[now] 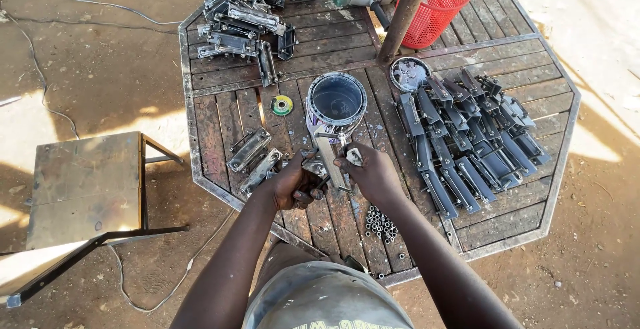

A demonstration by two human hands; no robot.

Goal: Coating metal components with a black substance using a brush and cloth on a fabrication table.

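Octagonal slatted tabletop (220, 96) on dirt ground, both hands on a metal bracket.

The bracket (330, 159) stands near the tabletop's near edge, just in front of an open tin (336, 100); left hand (293, 184) has its fingers clamped on the bracket's lower left part; right hand (373, 172) has its fingers closed on its right side; a pile of brackets (467, 139) lies right, nuts (380, 224) near, a red basket (437, 2) far, a stool (83, 189) left.
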